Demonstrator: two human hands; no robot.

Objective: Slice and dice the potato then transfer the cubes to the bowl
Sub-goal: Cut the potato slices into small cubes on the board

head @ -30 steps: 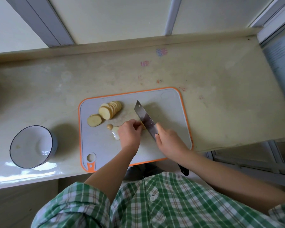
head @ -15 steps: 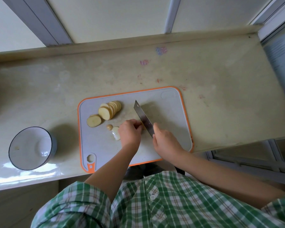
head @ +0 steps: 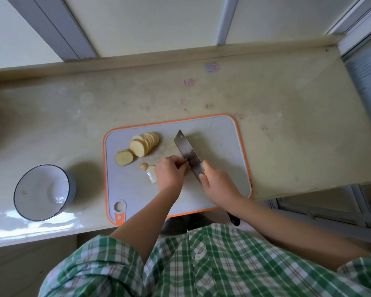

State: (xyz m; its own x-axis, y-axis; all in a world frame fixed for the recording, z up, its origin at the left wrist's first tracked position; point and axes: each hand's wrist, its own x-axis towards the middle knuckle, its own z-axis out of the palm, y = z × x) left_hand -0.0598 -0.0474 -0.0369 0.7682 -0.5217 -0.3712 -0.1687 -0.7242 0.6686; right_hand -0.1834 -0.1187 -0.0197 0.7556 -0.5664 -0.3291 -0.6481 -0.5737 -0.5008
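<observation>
Knife (head: 189,155) tilted flatter than before; left hand (head: 169,174) unmoved

In the right grip (head: 219,185), the rectangular steel knife (head: 187,154) is dull silver, its handle end black. Beneath, the flat plastic cutting board (head: 221,146) is grey, rimmed orange. Left of the grip, round potato slices (head: 145,144) are pale yellow, tan-skinned; the round bowl (head: 41,202) beyond, white, dark-rimmed.

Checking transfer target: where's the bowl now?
Head view: the white dark-rimmed round bowl sits on the beige counter, left of the grey orange-edged cutting board, not touching it.
</observation>
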